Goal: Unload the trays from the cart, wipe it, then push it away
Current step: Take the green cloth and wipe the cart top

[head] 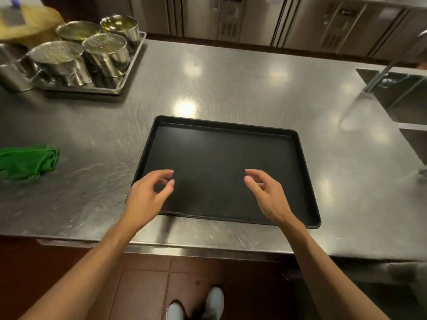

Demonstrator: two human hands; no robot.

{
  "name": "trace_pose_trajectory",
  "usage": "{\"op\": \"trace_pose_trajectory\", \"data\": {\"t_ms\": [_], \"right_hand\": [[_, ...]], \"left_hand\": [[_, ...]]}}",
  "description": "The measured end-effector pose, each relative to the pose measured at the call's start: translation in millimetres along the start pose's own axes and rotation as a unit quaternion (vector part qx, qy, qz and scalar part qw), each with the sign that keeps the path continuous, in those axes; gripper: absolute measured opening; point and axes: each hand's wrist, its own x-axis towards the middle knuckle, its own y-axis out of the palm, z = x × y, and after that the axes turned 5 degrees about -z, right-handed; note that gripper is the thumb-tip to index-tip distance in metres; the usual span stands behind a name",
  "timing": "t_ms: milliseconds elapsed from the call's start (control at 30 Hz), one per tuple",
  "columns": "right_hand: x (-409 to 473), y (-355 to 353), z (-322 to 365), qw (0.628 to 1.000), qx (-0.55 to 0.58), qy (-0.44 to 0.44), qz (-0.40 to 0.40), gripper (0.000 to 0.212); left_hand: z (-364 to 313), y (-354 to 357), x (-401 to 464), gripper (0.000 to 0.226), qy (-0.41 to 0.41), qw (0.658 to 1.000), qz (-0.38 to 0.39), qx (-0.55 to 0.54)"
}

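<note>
A stack of black rectangular trays lies flat on the steel counter, near its front edge. My left hand hovers over the stack's near left corner with fingers apart and curled, holding nothing. Over the near right part of the top tray, my right hand is likewise open and empty. A folded green cloth rests on the counter at the far left. The cart is not in view.
A metal tray with several steel pots, some covered in film, stands at the back left. A sink with a faucet is set into the counter at the right. Steel cabinets line the back. Brown floor tiles and my shoes show below.
</note>
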Motion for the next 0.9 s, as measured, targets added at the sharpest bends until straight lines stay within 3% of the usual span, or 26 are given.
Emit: {"op": "trace_pose_trajectory", "data": {"t_ms": [167,300,567,900], "right_hand": [[-41.7,-22.9,102.4,0.980,0.176,-0.035,-0.089,0.018],[-100.0,-28.1,157.0,0.954,0.261,-0.075,-0.124,0.015],[-174.3,3.5,218.8,0.935,0.327,-0.096,-0.096,0.021],[-180.9,123.7,308.0,0.914,0.394,-0.099,0.002,0.020]], "left_hand": [[-86.8,-78.6,-14.6,0.025,-0.068,0.966,-0.089,-0.234],[-116.2,-136.6,-66.0,0.018,-0.047,0.935,-0.149,-0.317],[-118.4,-226.9,-151.5,0.021,-0.024,0.917,-0.224,-0.328],[-47.1,-348.1,-206.7,0.019,-0.080,0.881,-0.383,-0.266]]}}
